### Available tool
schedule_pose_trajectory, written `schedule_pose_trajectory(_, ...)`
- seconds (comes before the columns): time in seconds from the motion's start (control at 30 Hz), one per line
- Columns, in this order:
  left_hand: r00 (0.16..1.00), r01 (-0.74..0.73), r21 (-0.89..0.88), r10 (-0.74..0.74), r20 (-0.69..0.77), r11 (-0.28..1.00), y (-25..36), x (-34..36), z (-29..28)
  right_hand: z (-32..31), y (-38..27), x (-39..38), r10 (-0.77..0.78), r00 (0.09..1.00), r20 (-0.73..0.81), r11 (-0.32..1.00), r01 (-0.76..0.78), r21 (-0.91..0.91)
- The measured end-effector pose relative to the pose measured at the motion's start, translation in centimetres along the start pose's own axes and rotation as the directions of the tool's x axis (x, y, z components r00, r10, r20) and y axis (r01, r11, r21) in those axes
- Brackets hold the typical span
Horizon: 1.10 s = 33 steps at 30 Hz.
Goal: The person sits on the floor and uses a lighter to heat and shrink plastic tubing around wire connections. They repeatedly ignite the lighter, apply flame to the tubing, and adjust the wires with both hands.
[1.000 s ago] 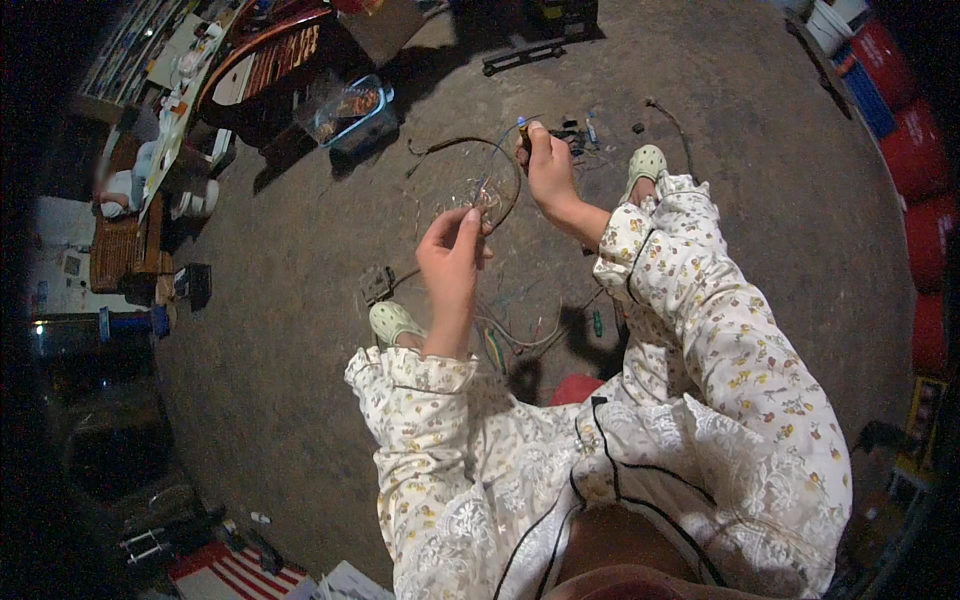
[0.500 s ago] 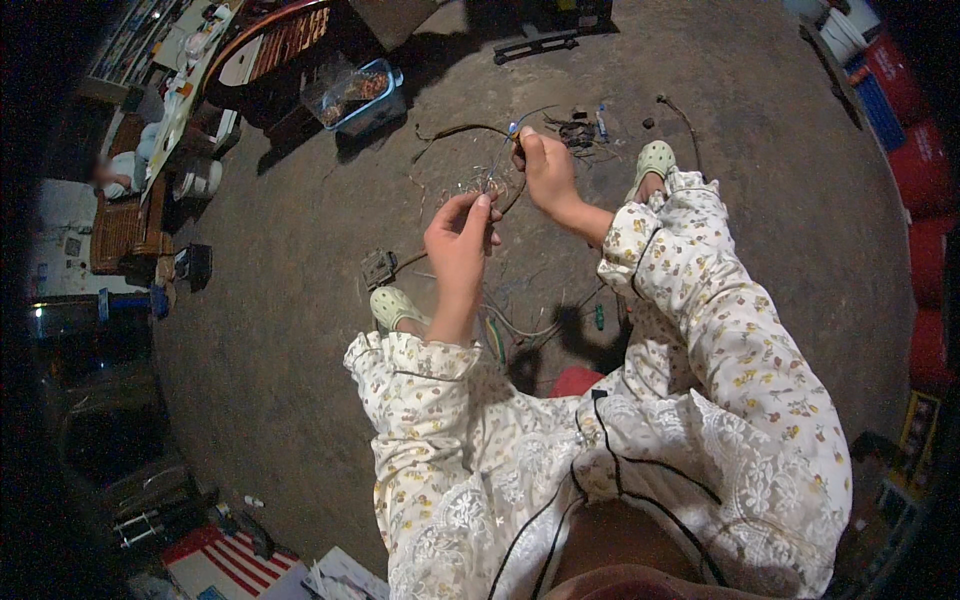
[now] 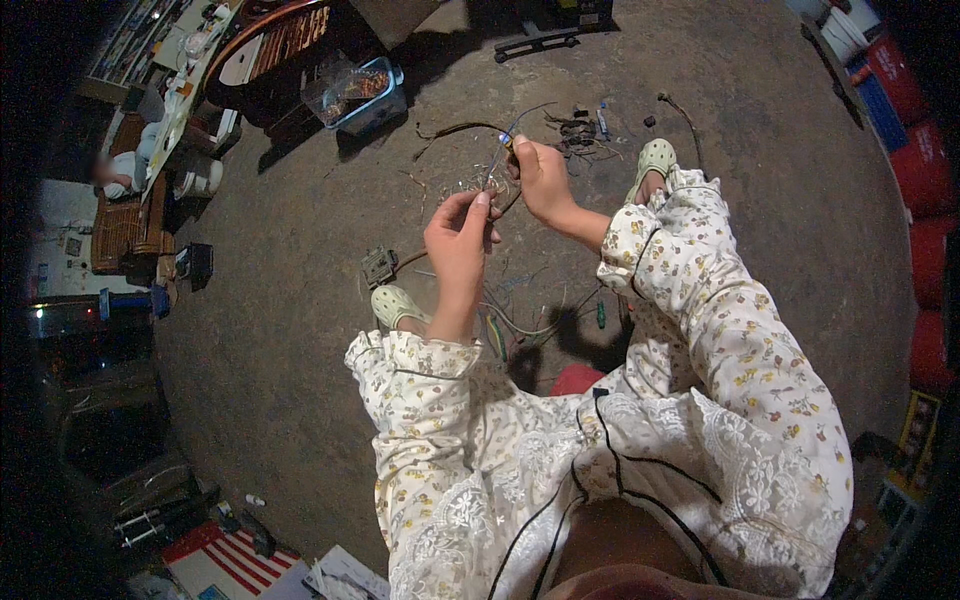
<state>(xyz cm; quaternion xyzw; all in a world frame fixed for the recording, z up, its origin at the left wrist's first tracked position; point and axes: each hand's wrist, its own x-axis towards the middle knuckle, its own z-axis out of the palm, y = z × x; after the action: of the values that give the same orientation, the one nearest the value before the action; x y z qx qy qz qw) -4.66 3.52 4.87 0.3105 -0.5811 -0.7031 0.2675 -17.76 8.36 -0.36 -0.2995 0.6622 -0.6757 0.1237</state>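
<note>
A thin blue wire (image 3: 524, 114) runs between my hands above the concrete floor. My left hand (image 3: 458, 240) is closed, its thumb and fingertips pinching the wire's lower end. My right hand (image 3: 548, 184) is also closed, around a small yellow and bluish object (image 3: 506, 141) set against the wire; its exact kind is too small to make out. Below and behind them lies a tangle of thin, shiny wire strands (image 3: 462, 184). A dark brown cable (image 3: 458, 128) curves across the floor past the right fingertips. Another brown cable ends in a grey block (image 3: 380, 267) near the left shoe.
Loose pale wires (image 3: 530, 330) and a small green piece (image 3: 600, 315) lie between my feet. Dark scraps (image 3: 578, 131) lie beyond my right hand. A blue plastic bin (image 3: 368, 98) stands at far left, a black wheeled base (image 3: 537, 46) at the far side, red containers (image 3: 918, 165) at right.
My right hand has shifted slightly left and nearer, with the small yellow and bluish object tilted more into view. The left hand stays almost in place, pinching the blue wire.
</note>
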Motion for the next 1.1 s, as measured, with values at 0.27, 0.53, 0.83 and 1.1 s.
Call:
schedule_pose_trajectory(0.27,1.0,-0.009,-0.002,0.009,0.003,1.0,0.05,0.0,0.11,0.12,0.16,0.12,-0.009,0.999,-0.043,1.0,0.01,0.023)
schedule_pose_trajectory(0.53,1.0,-0.007,0.012,0.007,-0.004,1.0,0.22,-0.02,0.19,0.35,0.37,0.21,-0.025,0.996,-0.084,0.999,0.027,0.026)
schedule_pose_trajectory(0.83,1.0,-0.01,-0.016,0.01,-0.002,1.0,0.36,0.02,0.24,0.31,0.25,0.16,-0.015,0.996,-0.083,0.999,0.018,0.041)
schedule_pose_trajectory(1.1,1.0,-0.031,-0.016,0.031,-0.003,0.999,0.14,0.21,0.09,0.29,0.44,0.27,0.09,0.995,-0.032,0.984,-0.084,0.156)
